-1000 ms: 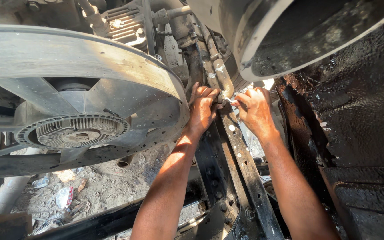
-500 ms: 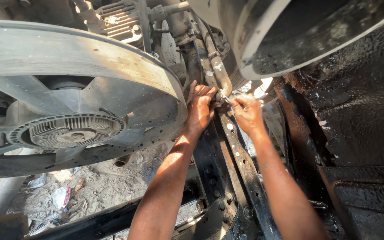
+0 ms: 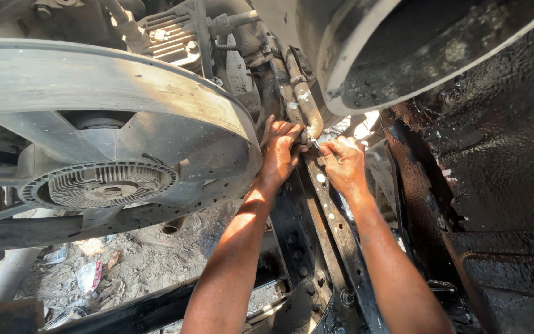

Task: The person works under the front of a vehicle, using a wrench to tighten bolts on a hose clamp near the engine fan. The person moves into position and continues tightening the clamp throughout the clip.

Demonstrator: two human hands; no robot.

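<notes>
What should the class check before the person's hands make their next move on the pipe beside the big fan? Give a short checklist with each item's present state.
1. Left hand on the pipe: ok.
2. Right hand at the pipe's lower end: ok.
3. Small metal piece held firmly: cannot tell.
4. Hands apart from the fan: not ok, the left hand is close to its rim.
5. Greasy frame rail under the wrists: not ok.

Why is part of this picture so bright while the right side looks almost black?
In the head view, hard sunlight strikes the left forearm and the littered ground; a glaring gap burns white behind the right hand. The left hand sits in softer shade by the pipe; the greasy black panel shows only small glints. The fan shroud curves, perhaps from a wide lens.
</notes>
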